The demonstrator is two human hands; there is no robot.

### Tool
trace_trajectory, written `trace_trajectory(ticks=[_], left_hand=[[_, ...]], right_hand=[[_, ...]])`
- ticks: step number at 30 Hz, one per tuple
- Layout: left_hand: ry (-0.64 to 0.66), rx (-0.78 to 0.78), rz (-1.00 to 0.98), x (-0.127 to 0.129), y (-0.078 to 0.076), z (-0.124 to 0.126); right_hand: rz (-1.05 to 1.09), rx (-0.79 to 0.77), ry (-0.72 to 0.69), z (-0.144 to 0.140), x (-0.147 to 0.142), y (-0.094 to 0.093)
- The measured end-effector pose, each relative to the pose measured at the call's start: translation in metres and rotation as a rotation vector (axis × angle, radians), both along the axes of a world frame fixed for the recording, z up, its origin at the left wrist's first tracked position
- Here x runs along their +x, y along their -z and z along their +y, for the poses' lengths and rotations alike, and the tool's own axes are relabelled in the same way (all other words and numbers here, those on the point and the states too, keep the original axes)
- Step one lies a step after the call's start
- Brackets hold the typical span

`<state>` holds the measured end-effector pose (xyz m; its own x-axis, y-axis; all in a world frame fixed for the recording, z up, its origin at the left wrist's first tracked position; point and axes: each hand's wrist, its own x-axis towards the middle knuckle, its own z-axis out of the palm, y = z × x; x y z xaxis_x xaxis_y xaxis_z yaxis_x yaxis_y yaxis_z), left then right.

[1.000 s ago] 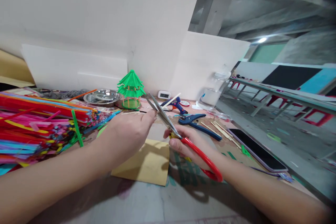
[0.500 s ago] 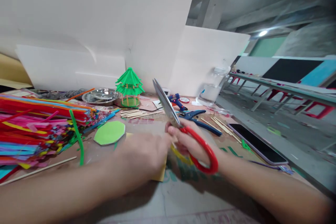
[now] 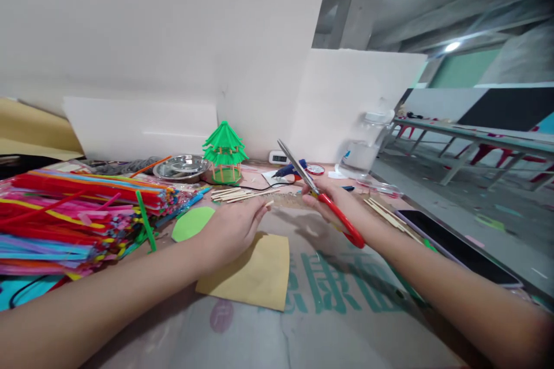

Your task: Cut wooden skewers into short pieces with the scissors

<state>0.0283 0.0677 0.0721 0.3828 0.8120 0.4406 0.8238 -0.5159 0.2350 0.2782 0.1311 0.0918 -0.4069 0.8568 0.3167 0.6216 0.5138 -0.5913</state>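
— White foam boards (image 3: 164, 57) stood behind the cardboard-covered table (image 3: 346, 323), and everything sat crowded on it. How were the fingers set?

— The right hand (image 3: 331, 204) was closed around the red-handled scissors (image 3: 322, 199), fingers through the loops, blades nearly together and pointing up and away. The left hand (image 3: 234, 228) had its fingertips pressed together on a thin wooden stick (image 3: 269, 203) (only the tip showed past the fingers), held just above the tan paper sheet (image 3: 253, 274).

— And around them?

— Loose sticks (image 3: 236, 193) lay beyond the left hand, a green octagon cutout (image 3: 193, 223) to its left, then the heap of coloured straws (image 3: 78, 213). A green pagoda model (image 3: 225, 153) stood at the back beside a steel dish (image 3: 180, 167); a phone (image 3: 459, 248) lay at the right edge.

— How should the snip have gone, in his view?

— He judged the stick wanted bringing deep into the blades near the pivot, square across, pinched close to the cut so the offcut would not fly.
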Motion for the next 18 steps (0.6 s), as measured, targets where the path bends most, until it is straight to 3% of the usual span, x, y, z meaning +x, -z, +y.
trace_trajectory(ticks=[7, 11, 18], left_hand=[[0.053, 0.011, -0.121, -0.002, -0.01, -0.005], [0.077, 0.009, -0.21, -0.001, -0.014, -0.004], [0.105, 0.009, -0.293, -0.002, -0.016, -0.003]], right_hand=[[-0.238, -0.007, -0.027, -0.001, 0.0, 0.019], [-0.276, 0.037, -0.148, -0.002, 0.0, 0.03], [-0.361, 0.039, -0.144, 0.0, 0.002, 0.037]])
